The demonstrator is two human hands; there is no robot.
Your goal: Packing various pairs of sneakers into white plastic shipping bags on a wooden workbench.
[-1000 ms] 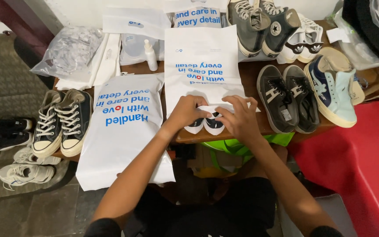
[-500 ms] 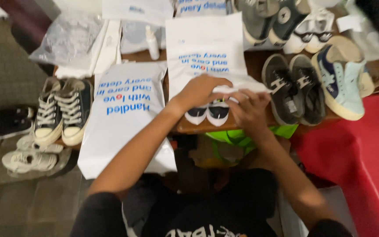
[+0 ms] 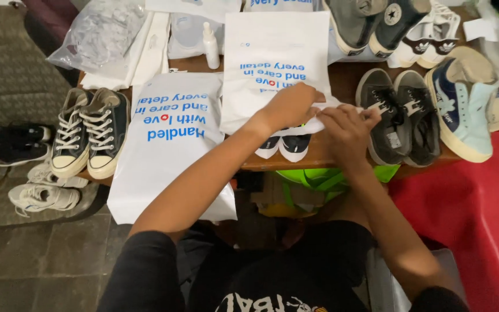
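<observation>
Left hand (image 3: 293, 104) and right hand (image 3: 346, 128) close together, both clamped on open edge of white bag (image 3: 272, 69) at bench (image 3: 342, 75) front. Dark shoe pair (image 3: 284, 147), white toes, sticks out of bag. Grey sneakers (image 3: 399, 115) just right; second white bag (image 3: 168, 144) left.

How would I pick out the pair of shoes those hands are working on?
Start at the wooden table crowded with shoes and white bags. At its near edge, under the left hand and right hand, two dark shoes with white toe caps poke out of a white bag: the only pair that is bagged.
</observation>
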